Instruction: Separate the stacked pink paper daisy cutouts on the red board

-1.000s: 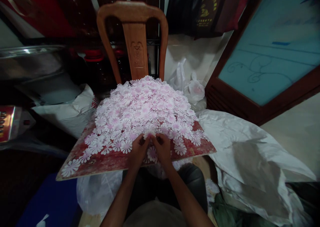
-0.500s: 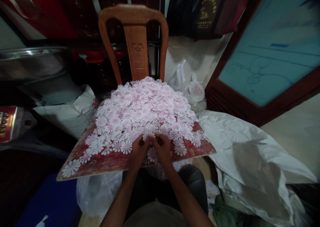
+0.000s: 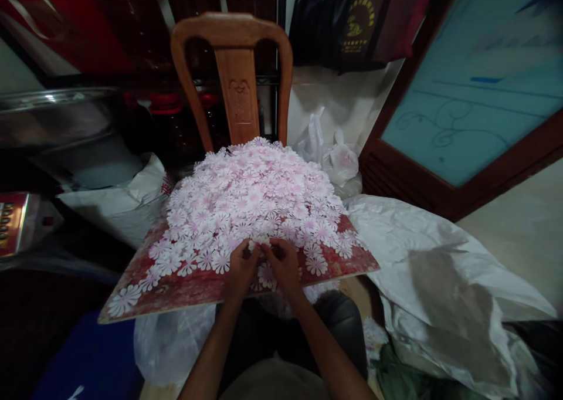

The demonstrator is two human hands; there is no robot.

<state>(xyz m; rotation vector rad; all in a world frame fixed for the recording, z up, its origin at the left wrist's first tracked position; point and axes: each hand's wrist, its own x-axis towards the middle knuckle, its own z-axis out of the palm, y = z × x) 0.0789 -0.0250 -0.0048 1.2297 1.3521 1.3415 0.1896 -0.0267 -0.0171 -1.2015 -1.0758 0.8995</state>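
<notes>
Left hand [image 3: 241, 266] and right hand [image 3: 284, 265] pinch one pale flower [image 3: 258, 244] between them, over the near part of the red board [image 3: 185, 290]; I'd pinch lightly, lest it crease.

Behind the flower heap [image 3: 257, 195], the chair back [image 3: 240, 86] bars the way. I see passage over bare red board [image 3: 191, 290] at the heap's near left.

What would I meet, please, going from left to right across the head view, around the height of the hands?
Red-and-gold packet → white bag with red lettering → left hand → right hand → large white sheet.
</notes>
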